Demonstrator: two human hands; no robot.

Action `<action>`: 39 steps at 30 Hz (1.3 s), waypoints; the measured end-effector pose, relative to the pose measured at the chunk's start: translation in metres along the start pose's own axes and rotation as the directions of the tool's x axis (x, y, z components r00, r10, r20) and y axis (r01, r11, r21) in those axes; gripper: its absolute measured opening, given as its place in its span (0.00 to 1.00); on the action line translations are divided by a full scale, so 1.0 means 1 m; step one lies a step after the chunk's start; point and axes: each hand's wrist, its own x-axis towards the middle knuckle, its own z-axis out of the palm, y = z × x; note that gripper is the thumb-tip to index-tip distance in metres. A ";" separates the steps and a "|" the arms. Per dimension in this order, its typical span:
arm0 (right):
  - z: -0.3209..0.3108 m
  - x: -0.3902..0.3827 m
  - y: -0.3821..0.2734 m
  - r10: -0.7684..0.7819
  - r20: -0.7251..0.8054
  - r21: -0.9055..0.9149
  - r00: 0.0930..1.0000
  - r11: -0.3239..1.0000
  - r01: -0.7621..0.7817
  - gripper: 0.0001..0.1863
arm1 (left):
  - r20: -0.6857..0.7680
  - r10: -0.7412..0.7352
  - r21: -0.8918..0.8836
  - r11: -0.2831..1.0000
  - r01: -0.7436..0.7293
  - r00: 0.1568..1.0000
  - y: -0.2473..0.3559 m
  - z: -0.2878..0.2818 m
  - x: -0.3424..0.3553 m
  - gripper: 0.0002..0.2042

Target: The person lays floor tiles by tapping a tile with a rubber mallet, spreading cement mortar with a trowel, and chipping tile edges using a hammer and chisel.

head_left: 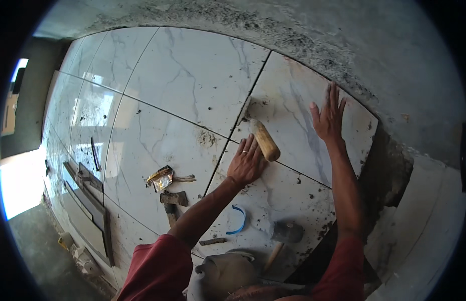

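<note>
My left hand [247,161], wearing a ring, lies flat on the marbled white tiles with its fingers stretched out, close to the joint where several tiles meet. Right beside its fingers rests a trowel-like tool with a thick wooden handle [267,142]; its metal end reaches the dark joint. My right hand [329,119] is spread on the corner tile [298,95], fingertips near the tile's edge along the wall. Neither hand holds anything. A mallet [287,232] with a dark head and a wooden handle lies closest to my body.
A hatchet-like hammer [173,198], a torn foil packet [161,178], a curved blue strip [238,220] and a short brown stick [213,241] lie left of centre. Cut tile pieces [85,215] are at the far left. A rough grey wall [388,55] bounds the tiles; crumbs dot them.
</note>
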 end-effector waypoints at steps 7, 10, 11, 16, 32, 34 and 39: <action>0.052 0.029 -0.016 -0.034 0.153 -0.073 0.988 0.996 0.045 0.37 | 0.077 0.014 -0.026 1.000 -0.012 0.997 0.025 0.004 0.011 0.30; 0.054 0.055 -0.040 -0.145 0.122 0.049 0.982 0.989 0.140 0.37 | 0.071 -0.008 0.009 1.000 0.007 0.997 0.013 -0.001 -0.008 0.30; 0.045 0.064 -0.056 -0.164 0.122 0.071 0.979 0.985 0.156 0.37 | 0.067 -0.019 0.018 1.000 0.018 0.998 0.009 -0.003 -0.008 0.30; 0.057 0.050 -0.027 -0.125 0.014 -0.026 0.992 0.992 0.125 0.39 | 0.021 0.035 -0.042 0.999 -0.034 0.999 0.022 -0.003 0.016 0.30; -0.147 0.003 -0.165 -0.151 0.878 0.473 0.454 0.419 -0.775 0.17 | -0.171 0.049 -0.104 0.992 -0.067 0.984 0.012 -0.002 -0.011 0.31; -0.188 -0.009 -0.155 -0.137 0.877 0.467 0.460 0.465 -0.752 0.19 | -0.155 0.045 -0.097 0.993 -0.060 0.987 0.012 -0.001 -0.010 0.32; -0.232 -0.121 -0.079 0.178 0.720 0.439 0.670 0.632 -0.639 0.24 | -0.167 0.043 -0.094 0.994 -0.059 0.985 0.006 0.000 -0.012 0.28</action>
